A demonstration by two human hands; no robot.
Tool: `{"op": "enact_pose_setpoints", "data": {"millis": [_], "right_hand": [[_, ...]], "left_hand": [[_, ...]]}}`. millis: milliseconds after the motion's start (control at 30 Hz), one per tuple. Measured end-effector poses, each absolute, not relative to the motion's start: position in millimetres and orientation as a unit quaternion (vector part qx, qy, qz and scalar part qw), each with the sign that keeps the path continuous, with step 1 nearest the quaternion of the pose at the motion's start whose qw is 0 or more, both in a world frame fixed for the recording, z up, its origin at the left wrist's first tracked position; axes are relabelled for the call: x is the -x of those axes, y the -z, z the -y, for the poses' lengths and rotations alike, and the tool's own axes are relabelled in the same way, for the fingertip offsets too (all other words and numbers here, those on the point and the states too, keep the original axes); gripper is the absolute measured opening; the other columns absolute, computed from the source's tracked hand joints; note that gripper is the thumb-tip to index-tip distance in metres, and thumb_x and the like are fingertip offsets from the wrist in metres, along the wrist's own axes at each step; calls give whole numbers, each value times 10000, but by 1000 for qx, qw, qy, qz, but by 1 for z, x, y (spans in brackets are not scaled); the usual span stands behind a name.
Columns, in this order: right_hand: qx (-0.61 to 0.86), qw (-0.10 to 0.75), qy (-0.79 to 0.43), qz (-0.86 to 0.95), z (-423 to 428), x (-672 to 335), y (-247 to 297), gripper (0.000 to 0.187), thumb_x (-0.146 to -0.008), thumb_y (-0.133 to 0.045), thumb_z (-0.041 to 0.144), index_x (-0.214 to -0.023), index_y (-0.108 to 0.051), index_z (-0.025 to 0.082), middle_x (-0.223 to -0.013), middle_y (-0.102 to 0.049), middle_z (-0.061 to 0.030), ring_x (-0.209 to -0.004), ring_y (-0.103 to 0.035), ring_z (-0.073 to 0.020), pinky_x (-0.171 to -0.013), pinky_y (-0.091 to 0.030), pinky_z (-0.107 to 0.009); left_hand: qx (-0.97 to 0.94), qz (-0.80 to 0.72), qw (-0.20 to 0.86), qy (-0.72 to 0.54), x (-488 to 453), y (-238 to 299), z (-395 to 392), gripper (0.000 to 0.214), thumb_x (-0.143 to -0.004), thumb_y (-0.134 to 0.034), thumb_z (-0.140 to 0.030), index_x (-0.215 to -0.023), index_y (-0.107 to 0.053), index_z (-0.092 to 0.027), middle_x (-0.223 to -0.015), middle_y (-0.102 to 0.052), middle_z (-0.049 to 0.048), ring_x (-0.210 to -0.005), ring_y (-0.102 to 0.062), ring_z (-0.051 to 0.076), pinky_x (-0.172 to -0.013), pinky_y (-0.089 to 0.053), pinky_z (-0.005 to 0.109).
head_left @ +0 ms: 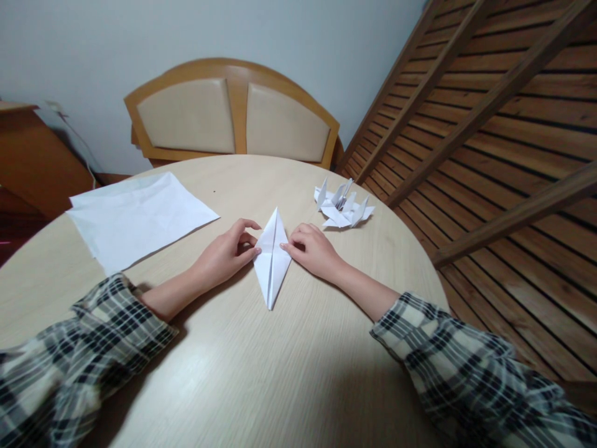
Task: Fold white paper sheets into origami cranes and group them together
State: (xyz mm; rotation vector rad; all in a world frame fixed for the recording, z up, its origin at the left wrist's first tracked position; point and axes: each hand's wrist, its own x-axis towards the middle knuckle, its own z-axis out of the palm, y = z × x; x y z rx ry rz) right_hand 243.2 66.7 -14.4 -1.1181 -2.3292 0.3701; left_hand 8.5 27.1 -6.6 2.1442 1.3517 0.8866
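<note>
A white sheet folded into a long diamond point(273, 261) lies on the table, its points facing away from me and toward me. A seam runs down its middle. My left hand point(228, 249) holds its left corner between the thumb and curled fingers, with the index finger arched above. At the right corner, my right hand point(314, 249) is closed, its thumb on top of the paper and the other fingers bent beside it.
Several white sheets point(144, 218) lie stacked at the left of the round wooden table point(224, 361). Folded paper cranes point(344, 205) cluster at the far right. Beyond the table stands a padded headboard-like panel point(237, 115); a slatted wooden structure point(494, 149) rises along the right.
</note>
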Motion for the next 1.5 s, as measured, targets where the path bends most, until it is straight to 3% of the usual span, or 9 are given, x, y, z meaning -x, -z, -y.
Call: {"op": "enact_pose_setpoints", "data": {"millis": [167, 300, 433, 533, 700, 833, 1100, 1267, 1500], "right_hand": [[435, 273, -114, 850, -62, -241, 14, 182, -879, -726, 328, -963, -625, 202, -954, -640, -46, -935, -554, -223, -871, -405, -360], [426, 245, -100, 865, -59, -241, 13, 259, -934, -665, 326, -1175, -681, 230, -1166, -641, -91, -1125, -548, -258, -983, -402, -413], [426, 206, -86, 877, -57, -242, 12, 286, -979, -602, 339, -1213, -726, 230, -1367, -600, -123, -1260, -508, -295, -1069, -378, -484], [422, 194, -73, 883, -56, -242, 10, 301, -999, -568, 313, -1242, -721, 224, -1430, -591, -115, -1324, -488, -293, -1108, -368, -494], [415, 153, -56, 895, -54, -242, 0, 320, -1022, -518, 280, -1272, -705, 213, -1465, -599, -73, -1428, -431, -297, -1135, -356, -505], [411, 137, -42, 900, -52, -243, -9, 290, -1017, -525, 238, -1222, -730, 212, -1422, -642, -56, -1442, -438, -281, -1135, -350, -501], [414, 122, 0, 902, -51, -252, -10, 290, -1031, -495, 224, -1138, -757, 162, -1305, -719, -65, -1379, -516, -288, -1126, -324, -473], [421, 96, 17, 902, -51, -251, -13, 297, -1034, -480, 227, -1023, -762, 133, -1099, -783, -101, -1085, -677, -240, -996, -376, -403], [437, 85, 51, 894, -45, -246, -21, 292, -1013, -495, 245, -907, -747, 142, -923, -760, -93, -843, -661, -211, -748, -360, -352]], "left_hand": [[-827, -449, 93, -326, -7, 9, -29, 277, -888, -609, -195, -1165, -595, -196, -1123, -678, 117, -1051, -618, 253, -917, -502, 425], [-873, -405, 38, -270, -6, 12, -32, 208, -951, -563, -185, -1086, -720, -210, -1131, -706, 113, -1059, -594, 271, -930, -496, 442], [-892, -393, 23, -223, -6, 10, -32, 269, -996, -509, -196, -1137, -738, -181, -1094, -754, 114, -1031, -619, 281, -915, -505, 435], [-893, -405, 7, -195, -10, 5, -27, 318, -1025, -507, -327, -1163, -739, -159, -1113, -755, 127, -1044, -633, 299, -930, -503, 464], [-889, -428, -15, -164, -16, 0, -18, 570, -977, -515, -607, -1201, -715, -124, -1169, -741, 158, -1104, -633, 347, -976, -487, 532], [-893, -421, -24, -156, -15, 3, -17, 604, -955, -561, -608, -1290, -670, -118, -1284, -705, 167, -1220, -596, 361, -1048, -455, 550], [-903, -391, -20, -178, -5, 7, -22, 294, -995, -566, -292, -1217, -730, -191, -1305, -719, 90, -1266, -589, 360, -1039, -493, 571], [-906, -375, -28, -196, -4, 15, -26, 361, -1000, -440, -146, -1217, -723, -96, -1251, -739, 144, -1192, -655, 329, -1010, -553, 522], [-888, -396, 26, -233, -5, 28, -24, 445, -950, -360, -69, -1276, -663, -79, -1324, -687, 195, -1221, -658, 279, -1052, -539, 498]]}}
